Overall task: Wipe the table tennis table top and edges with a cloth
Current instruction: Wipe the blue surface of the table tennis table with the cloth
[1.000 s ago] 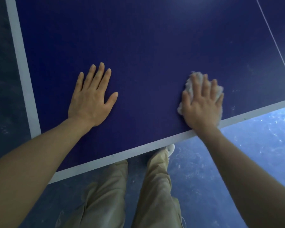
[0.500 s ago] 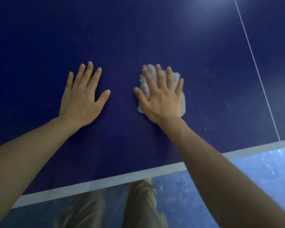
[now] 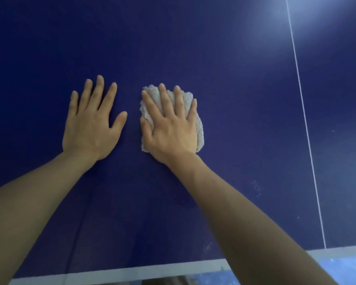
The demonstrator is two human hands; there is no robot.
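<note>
Cloth [image 3: 197, 128]: white, nubby, bunched into a pad, lay flat on the blue table top [image 3: 234, 99], well in from the near edge. Right hand [image 3: 171, 130] sat directly on top of it, palm down, fingers [image 3: 164, 99] spread and extended, not curled around anything. So no clamp, just a flat press: cloth was pinned between palm and table. Cloth stuck out past the fingertips at the far side, along the little-finger side, and a bit by the thumb; the rest was hidden under the hand.

Left hand [image 3: 93, 124] was just beside the right, palm flat on bare table, fingers splayed, holding nothing. Thumbs near each other, not touching. Left hand did not touch the cloth.

Both forearms came in from the bottom of the view. White border stripe [image 3: 142, 271] ran along the near edge; thin white centre line [image 3: 302, 112] ran away on the right, well apart from the cloth. A few pale specks [image 3: 256, 188] sat on the surface right of the right forearm. Light glare top right. Pale blue floor [image 3: 341, 268] showed beyond the edge, bottom right.
</note>
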